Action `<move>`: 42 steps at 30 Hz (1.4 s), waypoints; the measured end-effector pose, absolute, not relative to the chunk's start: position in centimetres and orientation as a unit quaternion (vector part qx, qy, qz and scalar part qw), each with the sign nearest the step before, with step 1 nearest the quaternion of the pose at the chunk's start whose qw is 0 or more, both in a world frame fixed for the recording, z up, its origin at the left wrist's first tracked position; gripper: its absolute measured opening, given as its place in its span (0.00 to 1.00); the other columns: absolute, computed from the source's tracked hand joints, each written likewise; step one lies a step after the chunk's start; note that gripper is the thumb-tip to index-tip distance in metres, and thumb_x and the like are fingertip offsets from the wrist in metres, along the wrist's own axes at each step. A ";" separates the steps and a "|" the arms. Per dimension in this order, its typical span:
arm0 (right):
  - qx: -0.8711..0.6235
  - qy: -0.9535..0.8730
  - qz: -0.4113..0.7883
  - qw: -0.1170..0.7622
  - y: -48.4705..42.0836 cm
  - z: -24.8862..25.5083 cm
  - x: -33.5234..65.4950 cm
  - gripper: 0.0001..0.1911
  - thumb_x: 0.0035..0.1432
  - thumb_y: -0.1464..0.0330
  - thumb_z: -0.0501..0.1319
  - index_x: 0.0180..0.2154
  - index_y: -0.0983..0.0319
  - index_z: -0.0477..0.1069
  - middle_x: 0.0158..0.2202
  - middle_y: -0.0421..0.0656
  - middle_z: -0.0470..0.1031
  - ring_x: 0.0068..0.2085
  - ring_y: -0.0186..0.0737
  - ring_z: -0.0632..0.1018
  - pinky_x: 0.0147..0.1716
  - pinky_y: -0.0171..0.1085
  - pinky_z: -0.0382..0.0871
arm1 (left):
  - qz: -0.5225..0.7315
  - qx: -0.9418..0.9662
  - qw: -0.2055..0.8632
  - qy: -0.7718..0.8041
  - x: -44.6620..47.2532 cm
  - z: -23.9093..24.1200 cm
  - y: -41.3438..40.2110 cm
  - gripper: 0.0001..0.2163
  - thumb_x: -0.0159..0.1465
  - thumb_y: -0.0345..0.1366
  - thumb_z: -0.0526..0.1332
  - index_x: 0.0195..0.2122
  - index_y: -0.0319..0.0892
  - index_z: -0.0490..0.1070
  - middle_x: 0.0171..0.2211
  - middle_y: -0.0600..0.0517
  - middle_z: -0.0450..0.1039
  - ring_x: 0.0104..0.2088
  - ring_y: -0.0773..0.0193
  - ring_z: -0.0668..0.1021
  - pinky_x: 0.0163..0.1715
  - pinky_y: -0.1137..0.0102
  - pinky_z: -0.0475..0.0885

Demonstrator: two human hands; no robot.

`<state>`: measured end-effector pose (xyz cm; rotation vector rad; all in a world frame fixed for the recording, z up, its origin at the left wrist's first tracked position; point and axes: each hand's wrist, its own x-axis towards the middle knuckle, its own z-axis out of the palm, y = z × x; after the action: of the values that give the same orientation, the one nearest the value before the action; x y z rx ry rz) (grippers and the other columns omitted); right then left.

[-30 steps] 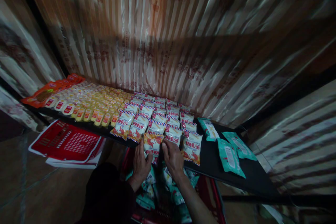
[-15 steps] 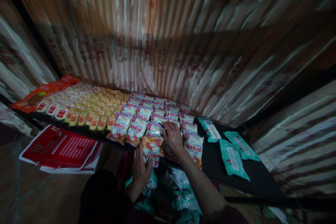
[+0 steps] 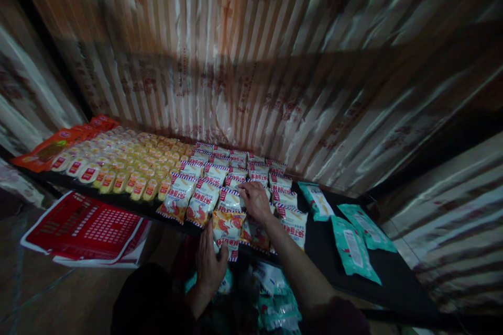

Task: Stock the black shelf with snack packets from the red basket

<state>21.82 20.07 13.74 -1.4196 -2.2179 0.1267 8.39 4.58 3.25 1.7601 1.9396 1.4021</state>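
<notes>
Fingers of the left hand (image 3: pixel 210 261) pinch a shrimp-print snack packet (image 3: pixel 228 227) hanging over the shelf's (image 3: pixel 377 267) front edge, while the right hand (image 3: pixel 255 201), fingers spread, presses neighbouring packets (image 3: pixel 204 200); a loose grip could drop it.

Bare hands (image 3: pixel 210 264); forearms uncovered; dark sleeves pushed up.
</notes>
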 end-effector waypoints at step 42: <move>-0.682 -0.568 0.186 0.422 17.6 13.3 39.3 0.27 0.55 0.50 0.53 0.46 0.61 0.73 0.45 0.50 0.77 0.48 0.48 0.75 0.48 0.47 0.67 | 0.446 0.666 0.114 0.587 20.9 4.9 2.0 0.25 0.65 0.38 0.51 0.63 0.39 0.53 0.59 0.42 0.63 0.58 0.55 0.67 0.53 0.60 0.69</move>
<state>39.28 17.60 13.26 -1.7075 -1.4223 0.4668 20.88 1.97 4.92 1.9530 1.7210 1.3089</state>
